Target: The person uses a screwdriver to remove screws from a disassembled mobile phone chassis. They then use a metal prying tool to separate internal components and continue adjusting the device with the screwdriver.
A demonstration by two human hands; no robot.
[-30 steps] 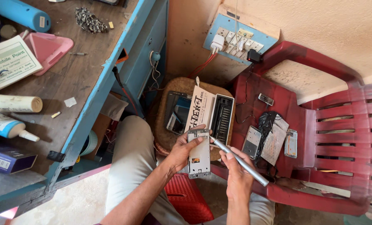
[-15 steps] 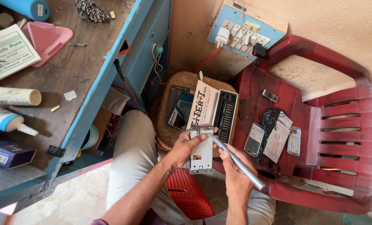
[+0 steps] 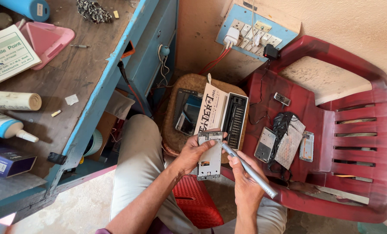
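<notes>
My left hand (image 3: 192, 152) grips an opened grey phone body (image 3: 210, 159) by its left edge, held upright over my lap. My right hand (image 3: 244, 182) holds a slim silver screwdriver (image 3: 250, 170) like a pen, its tip touching the upper right corner of the phone body. Both hands sit above my knees and a red stool (image 3: 200, 203).
A round stool (image 3: 178, 138) holds a screwdriver-bit case (image 3: 234, 119) and a phone frame (image 3: 185, 112). The red plastic chair (image 3: 358, 130) carries several phones and a black cable. A wooden workbench (image 3: 76, 73) with tubes, boxes and a pink tray is on the left. A switchboard (image 3: 254, 30) hangs behind.
My hands with the phone body and screwdriver have kept the same grip; the view has shifted slightly, and the screwdriver tip stays at the phone's upper corner.
</notes>
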